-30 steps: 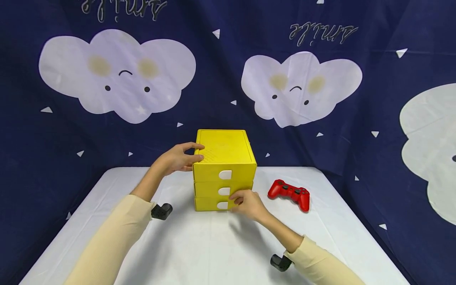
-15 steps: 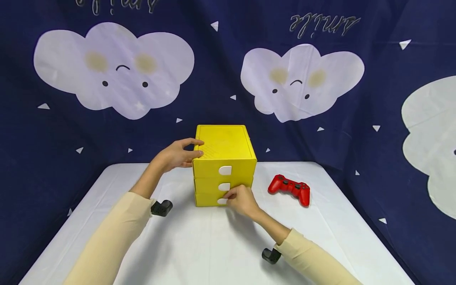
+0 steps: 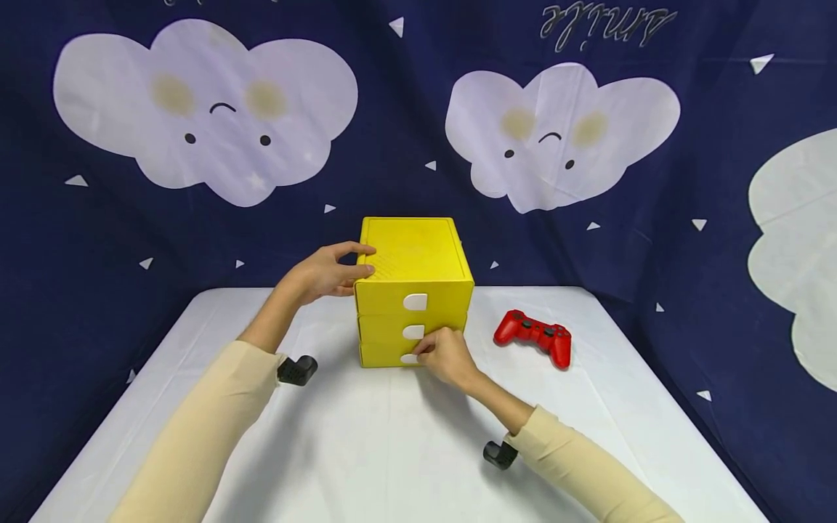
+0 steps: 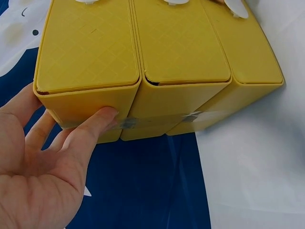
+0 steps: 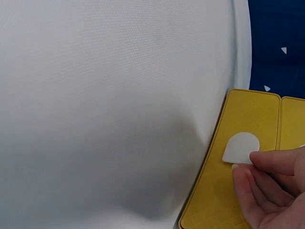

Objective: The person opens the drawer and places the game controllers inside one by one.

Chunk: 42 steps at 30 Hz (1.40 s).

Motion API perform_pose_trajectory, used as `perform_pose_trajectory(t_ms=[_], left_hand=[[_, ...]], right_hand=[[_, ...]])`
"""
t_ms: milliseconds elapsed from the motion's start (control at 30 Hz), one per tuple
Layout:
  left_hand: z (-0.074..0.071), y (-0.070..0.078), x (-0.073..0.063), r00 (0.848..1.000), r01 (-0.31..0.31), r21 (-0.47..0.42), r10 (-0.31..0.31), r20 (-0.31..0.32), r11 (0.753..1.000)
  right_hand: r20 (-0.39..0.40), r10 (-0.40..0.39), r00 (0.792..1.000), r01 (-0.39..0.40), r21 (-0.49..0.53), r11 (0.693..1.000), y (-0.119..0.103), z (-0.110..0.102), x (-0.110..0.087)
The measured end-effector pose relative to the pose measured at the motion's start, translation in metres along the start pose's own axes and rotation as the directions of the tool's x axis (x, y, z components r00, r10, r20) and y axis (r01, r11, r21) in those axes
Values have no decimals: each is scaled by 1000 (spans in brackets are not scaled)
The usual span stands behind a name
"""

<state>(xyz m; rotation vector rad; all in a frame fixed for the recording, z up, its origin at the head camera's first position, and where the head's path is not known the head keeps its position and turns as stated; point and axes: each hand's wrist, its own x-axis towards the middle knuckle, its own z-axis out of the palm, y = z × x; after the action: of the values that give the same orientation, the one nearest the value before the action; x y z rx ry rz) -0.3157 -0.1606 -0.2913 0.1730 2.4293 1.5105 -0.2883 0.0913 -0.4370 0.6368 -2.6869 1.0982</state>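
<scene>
A yellow three-drawer box [image 3: 415, 247] stands on the table, its white tab handles facing me and all drawers pushed in. At its upper left edge, my left hand [image 3: 323, 272] rests with spread, fairly straight fingers, some on the top. In the left wrist view a fingertip [image 4: 108, 112] lies against the side wall near a strip of clear tape [image 4: 157, 120]. My right hand [image 3: 447, 357] is at the lowest drawer, thumb and finger pinching the edge of its white handle [image 5: 242, 147]. The middle handle [image 3: 413, 332] and top handle [image 3: 415, 301] are untouched.
A red game controller [image 3: 532, 336] lies on the white-covered table [image 3: 366, 450], right of the box. Behind hangs a dark blue cloth [image 3: 405, 109] printed with clouds. Each wrist carries a black camera mount [image 3: 297, 370].
My right hand has moved left onto the lowest drawer's handle and closed its fingertips on it. My left hand stays at the box. The head view has tipped down slightly.
</scene>
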Motion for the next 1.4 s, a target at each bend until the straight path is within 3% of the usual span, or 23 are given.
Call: perform_pose_trajectory(t_ms=[200, 367, 500, 933, 1400], left_hand=[[0, 2, 0, 1000, 2, -3, -2, 3, 1000], [-3, 2, -2, 1000, 1, -2, -1, -4, 1000], [-4, 1, -2, 1000, 9, -20, -9, 1, 1000], [-1, 0, -1, 1000, 4, -10, -4, 11, 1000], [-1, 1, -1, 1000, 6, -3, -6, 9, 1000]], right_hand=[[7, -5, 1000, 5, -18, 1000, -1, -2, 1], [74, -38, 997, 40, -26, 999, -5, -6, -5], [125, -78, 989, 86, -55, 995, -9, -10, -16], [240, -90, 967, 96, -15, 995, -20, -19, -56], [369, -61, 928, 28, 92, 995, -30, -29, -77]])
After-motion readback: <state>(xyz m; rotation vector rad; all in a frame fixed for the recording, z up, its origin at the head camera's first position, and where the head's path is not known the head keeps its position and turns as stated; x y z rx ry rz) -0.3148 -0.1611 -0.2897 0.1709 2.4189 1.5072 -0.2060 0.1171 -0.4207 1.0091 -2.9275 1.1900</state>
